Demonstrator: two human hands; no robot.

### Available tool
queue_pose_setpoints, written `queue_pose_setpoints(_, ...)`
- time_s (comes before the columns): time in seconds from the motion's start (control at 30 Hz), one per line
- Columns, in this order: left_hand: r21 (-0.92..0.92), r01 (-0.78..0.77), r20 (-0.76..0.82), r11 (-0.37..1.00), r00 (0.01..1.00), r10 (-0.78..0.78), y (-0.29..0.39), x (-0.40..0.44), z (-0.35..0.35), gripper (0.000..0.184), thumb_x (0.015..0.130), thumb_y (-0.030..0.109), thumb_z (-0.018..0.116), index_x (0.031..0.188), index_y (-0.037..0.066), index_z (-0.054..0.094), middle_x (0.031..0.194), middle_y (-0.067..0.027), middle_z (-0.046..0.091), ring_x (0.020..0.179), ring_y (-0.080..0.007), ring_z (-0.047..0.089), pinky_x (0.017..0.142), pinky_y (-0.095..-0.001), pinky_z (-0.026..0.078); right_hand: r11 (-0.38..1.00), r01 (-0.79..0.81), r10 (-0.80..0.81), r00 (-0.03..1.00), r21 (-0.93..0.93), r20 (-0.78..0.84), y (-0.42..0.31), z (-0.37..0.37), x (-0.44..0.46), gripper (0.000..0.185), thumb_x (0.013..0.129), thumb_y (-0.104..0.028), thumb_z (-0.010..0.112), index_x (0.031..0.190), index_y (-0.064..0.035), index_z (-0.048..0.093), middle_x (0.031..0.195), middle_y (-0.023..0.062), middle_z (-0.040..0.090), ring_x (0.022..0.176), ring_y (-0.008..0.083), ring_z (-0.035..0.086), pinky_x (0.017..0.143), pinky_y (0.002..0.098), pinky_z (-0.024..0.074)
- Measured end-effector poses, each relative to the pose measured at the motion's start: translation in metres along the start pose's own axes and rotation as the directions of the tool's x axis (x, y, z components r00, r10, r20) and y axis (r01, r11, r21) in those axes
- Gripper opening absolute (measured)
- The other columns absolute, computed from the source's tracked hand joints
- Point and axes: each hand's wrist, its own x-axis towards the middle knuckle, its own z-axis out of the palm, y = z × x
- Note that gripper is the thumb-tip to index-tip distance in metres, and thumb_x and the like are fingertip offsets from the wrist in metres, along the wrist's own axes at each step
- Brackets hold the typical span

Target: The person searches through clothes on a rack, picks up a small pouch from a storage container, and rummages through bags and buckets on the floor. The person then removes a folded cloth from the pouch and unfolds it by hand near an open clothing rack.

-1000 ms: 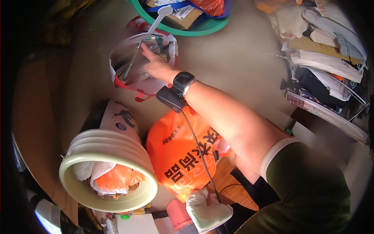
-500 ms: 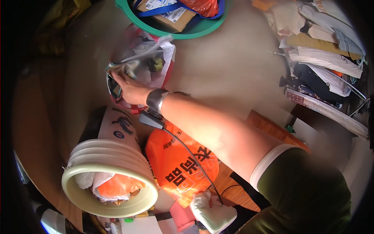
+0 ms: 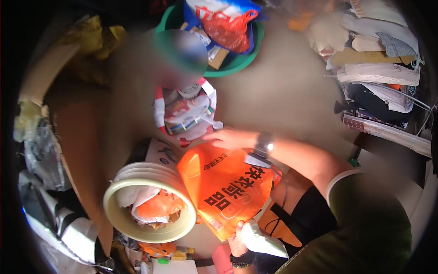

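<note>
A large orange plastic bag with dark printed characters is spread below my right hand. My left hand, wearing a dark bracelet, has its fingers closed on the bag's lower corner. Beside it is a white plastic packet; whether the left hand also grips this is unclear. My right hand, with a dark band on the wrist, reaches over the bag's upper edge with fingers stretched leftward. Its fingertips are close to a red-and-white bag, which holds packets and a white-handled item.
A cream bin with plastic waste stands on the left. A green basin at the top holds bags and a box. Folded clothes hang at the upper right. Clear plastic wrapping lies at the far left.
My right hand has come out of the red-and-white bag and moved back to the right, over the orange bag's upper edge. My left hand is more visible, at the orange bag's corner.
</note>
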Motion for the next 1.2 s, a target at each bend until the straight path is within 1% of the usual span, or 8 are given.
queue_pose_setpoints(0.03, 0.085, -0.044, 0.016, 0.995, 0.999, 0.042, 0.010, -0.007, 0.007, 0.020, 0.088, 0.019, 0.063, 0.102, 0.004, 0.060, 0.087, -0.0050, 0.064, 0.069, -0.0146, 0.060, 0.061, -0.0262, 0.050, 0.919, 0.220, -0.231, 0.973, -0.327, 0.007, 0.013, -0.009, -0.012, 0.040, 0.092, -0.018, 0.048, 0.131, -0.0129, 0.050, 0.091, 0.0155, 0.067, 0.080, 0.0267, 0.065, 0.077, 0.0393, 0.0509)
queue_pose_setpoints(0.17, 0.227, -0.228, 0.130, 0.947, 0.971, 0.202, 0.034, -0.035, 0.033, 0.018, 0.089, 0.019, 0.061, 0.100, 0.004, 0.061, 0.085, -0.0040, 0.065, 0.071, -0.0127, 0.060, 0.062, -0.0257, 0.049, 0.941, 0.223, -0.243, 0.969, -0.255, -0.050, 0.004, -0.037, -0.101, 0.039, 0.091, -0.016, 0.048, 0.129, -0.0089, 0.051, 0.121, 0.0161, 0.060, 0.109, 0.0288, 0.058, 0.094, 0.0370, 0.0437)
queue_pose_setpoints(0.43, 0.313, -0.453, 0.225, 0.835, 0.889, 0.398, 0.062, -0.117, 0.074, 0.014, 0.088, 0.015, 0.059, 0.097, 0.005, 0.062, 0.092, -0.0045, 0.065, 0.075, -0.0126, 0.061, 0.060, -0.0258, 0.046, 0.933, 0.061, -0.118, 0.983, -0.355, -0.142, -0.004, -0.059, -0.227, 0.039, 0.089, -0.018, 0.050, 0.129, -0.0167, 0.053, 0.109, 0.0203, 0.063, 0.099, 0.0358, 0.060, 0.088, 0.0430, 0.0459)
queue_pose_setpoints(0.6, 0.557, -0.725, 0.399, 0.406, 0.662, 0.634, 0.056, -0.055, 0.053, 0.021, 0.092, 0.020, 0.052, 0.103, 0.005, 0.061, 0.088, -0.0051, 0.064, 0.075, -0.0158, 0.061, 0.064, -0.0300, 0.047, 0.937, 0.043, -0.132, 0.963, -0.348, -0.236, -0.017, -0.062, -0.273, 0.037, 0.089, -0.018, 0.050, 0.125, -0.0153, 0.056, 0.106, 0.0177, 0.065, 0.098, 0.0339, 0.061, 0.088, 0.0415, 0.0465)
queue_pose_setpoints(0.73, 0.143, -0.455, 0.228, 0.879, 0.880, 0.418, 0.090, -0.032, 0.075, 0.030, 0.094, 0.025, 0.047, 0.113, 0.004, 0.057, 0.099, -0.0090, 0.064, 0.087, -0.0200, 0.063, 0.073, -0.0345, 0.050, 0.941, 0.085, -0.203, 0.916, -0.326, -0.347, -0.005, -0.073, -0.312, 0.035, 0.089, -0.020, 0.051, 0.123, -0.0150, 0.057, 0.103, 0.0164, 0.066, 0.097, 0.0328, 0.062, 0.087, 0.0413, 0.0469)
queue_pose_setpoints(0.9, 0.180, -0.501, 0.144, 0.847, 0.865, 0.481, 0.091, -0.088, 0.096, 0.034, 0.098, 0.030, 0.043, 0.107, 0.001, 0.057, 0.096, -0.0092, 0.064, 0.081, -0.0204, 0.065, 0.066, -0.0315, 0.054, 0.940, -0.022, -0.116, 0.918, -0.342, -0.380, -0.012, -0.090, -0.345, 0.035, 0.089, -0.020, 0.048, 0.123, -0.0129, 0.057, 0.106, 0.0162, 0.065, 0.101, 0.0334, 0.061, 0.090, 0.0423, 0.0461)
queue_pose_setpoints(1.0, 0.714, -0.604, 0.651, -0.355, 0.385, 0.654, 0.093, -0.125, 0.091, 0.034, 0.074, 0.009, 0.062, 0.107, -0.001, 0.062, 0.106, -0.0157, 0.064, 0.096, -0.0325, 0.062, 0.089, -0.0405, 0.046, 0.921, -0.029, -0.136, 0.911, -0.387, -0.391, -0.011, -0.093, -0.347, 0.037, 0.089, -0.019, 0.047, 0.124, -0.0118, 0.056, 0.111, 0.0169, 0.063, 0.105, 0.0342, 0.058, 0.093, 0.0426, 0.0445)
queue_pose_setpoints(1.2, 0.550, -0.478, 0.824, -0.685, 0.179, 0.538, 0.097, -0.211, 0.108, 0.049, 0.070, 0.016, 0.065, 0.114, -0.004, 0.058, 0.111, -0.0237, 0.060, 0.109, -0.0345, 0.056, 0.096, -0.0430, 0.044, 0.901, 0.099, -0.262, 0.900, -0.422, -0.348, -0.019, -0.085, -0.361, 0.039, 0.090, -0.022, 0.048, 0.127, -0.0143, 0.053, 0.110, 0.0179, 0.063, 0.102, 0.0360, 0.059, 0.090, 0.0453, 0.0457)
